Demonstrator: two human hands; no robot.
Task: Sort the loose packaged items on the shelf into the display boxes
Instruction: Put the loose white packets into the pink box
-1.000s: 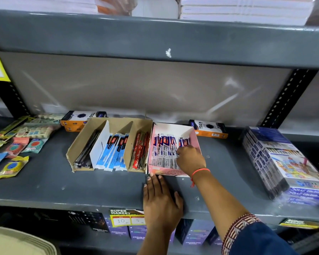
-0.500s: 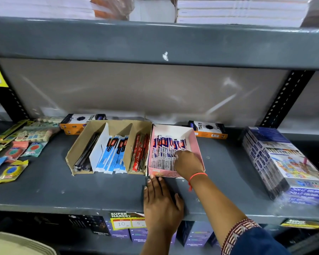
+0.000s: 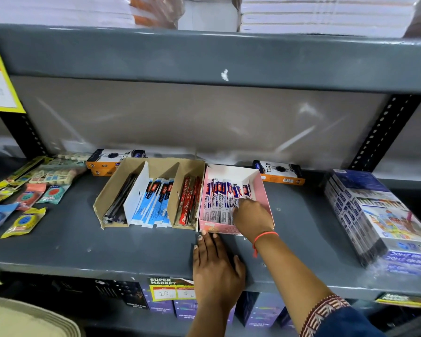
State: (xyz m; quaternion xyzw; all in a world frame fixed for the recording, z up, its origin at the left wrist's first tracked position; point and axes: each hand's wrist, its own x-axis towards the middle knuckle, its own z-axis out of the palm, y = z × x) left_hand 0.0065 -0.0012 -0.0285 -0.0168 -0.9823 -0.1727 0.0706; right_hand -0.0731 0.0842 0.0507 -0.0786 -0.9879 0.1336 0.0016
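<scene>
A pink display box (image 3: 263, 190) in the middle of the grey shelf (image 3: 83, 244) holds several white, blue and red pen packets (image 3: 219, 198). My right hand (image 3: 252, 216) is inside this box, palm down, its fingertips on the packets at the right; whether it grips one is hidden. My left hand (image 3: 215, 268) lies flat on the shelf with fingers apart, fingertips touching the box's front edge. A brown divided box (image 3: 156, 166) to the left holds dark pens (image 3: 120, 200), blue packets (image 3: 153, 203) and red packets (image 3: 187, 203).
Loose sachets and small packaged items (image 3: 27, 198) lie at the shelf's left end. Two orange and black boxes (image 3: 277, 172) stand at the back. A wrapped stack of colour-pencil boxes (image 3: 379, 215) fills the right end. A price label (image 3: 170, 289) hangs under the front edge.
My right hand has slid a little back and down along the packets in the pink box. My left hand has stayed at the box's front edge.
</scene>
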